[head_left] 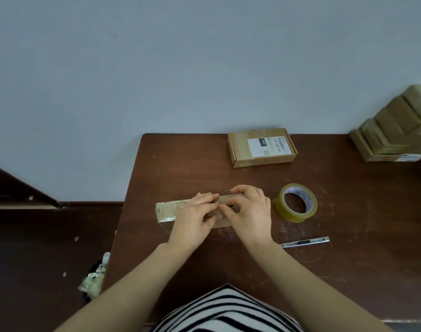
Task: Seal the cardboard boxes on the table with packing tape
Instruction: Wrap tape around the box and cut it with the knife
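Note:
A flat cardboard box lies in the middle of the brown table, its left part wrapped in shiny tape. My left hand lies on top of it with fingers stretched out, pressing down. My right hand is on the box's right half, fingers curled and fingertips on the top beside my left hand. The hands hide most of the box. A roll of yellowish packing tape stands tilted just right of my right hand. A second box with a white label sits at the table's far edge.
A metal utility knife lies on the table right of my right forearm. Several cardboard boxes are stacked at the far right. A bin with crumpled tape scraps stands on the floor left of the table.

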Motion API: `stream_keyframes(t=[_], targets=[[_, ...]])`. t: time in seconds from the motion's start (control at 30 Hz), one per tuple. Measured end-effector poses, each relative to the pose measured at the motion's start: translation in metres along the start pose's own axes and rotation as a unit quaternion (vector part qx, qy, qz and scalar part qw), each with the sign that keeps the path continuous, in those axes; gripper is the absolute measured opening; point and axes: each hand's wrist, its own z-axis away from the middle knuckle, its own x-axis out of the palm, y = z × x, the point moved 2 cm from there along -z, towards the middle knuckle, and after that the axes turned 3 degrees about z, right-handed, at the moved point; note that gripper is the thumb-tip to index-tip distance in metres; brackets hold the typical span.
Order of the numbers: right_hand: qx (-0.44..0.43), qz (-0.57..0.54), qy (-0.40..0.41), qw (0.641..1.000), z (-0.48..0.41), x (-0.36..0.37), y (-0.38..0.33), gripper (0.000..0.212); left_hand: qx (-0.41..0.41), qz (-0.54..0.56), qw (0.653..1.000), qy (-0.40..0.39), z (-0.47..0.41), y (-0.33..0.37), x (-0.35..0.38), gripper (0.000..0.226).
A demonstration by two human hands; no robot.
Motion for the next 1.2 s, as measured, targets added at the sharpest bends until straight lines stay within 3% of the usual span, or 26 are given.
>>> stream_keyframes(t=[0.2, 0.47, 0.67, 0.8, 0.93, 1.03, 1.2], targets=[[-0.002, -0.020, -0.005, 1.000, -0.002, 0.001, -0.003, 0.006, 0.003, 0.006, 1.000, 0.009, 0.000, -0.001, 0.001, 0.034], [-0.053, -0.033, 0.049, 0.997, -0.002, 0.000, -0.006, 0.017, 0.039, -0.008, 0.999, 0.017, -0.001, -0.003, 0.003, 0.032], [0.141, -0.128, -0.033, 0.981, -0.012, 0.001, 0.024, 0.016, 0.039, -0.015, 0.999, 0.018, 0.001, -0.005, 0.003, 0.032], [0.169, -0.124, -0.046, 0.977, -0.013, 0.004, 0.028, 0.019, 0.029, -0.017, 0.999, 0.015, 0.001, -0.004, 0.003, 0.033], [0.234, -0.244, -0.060, 0.939, -0.012, 0.012, 0.035, 0.016, 0.038, -0.039, 0.998, 0.006, 0.001, 0.001, 0.003, 0.030], [0.261, -0.298, -0.062, 0.916, -0.014, 0.015, 0.037, 0.030, 0.051, -0.078, 0.996, 0.001, 0.001, 0.007, 0.004, 0.031], [0.252, -0.344, -0.102, 0.899, -0.018, 0.016, 0.041, 0.034, 0.112, -0.183, 0.976, -0.046, -0.002, 0.018, 0.014, 0.043]])
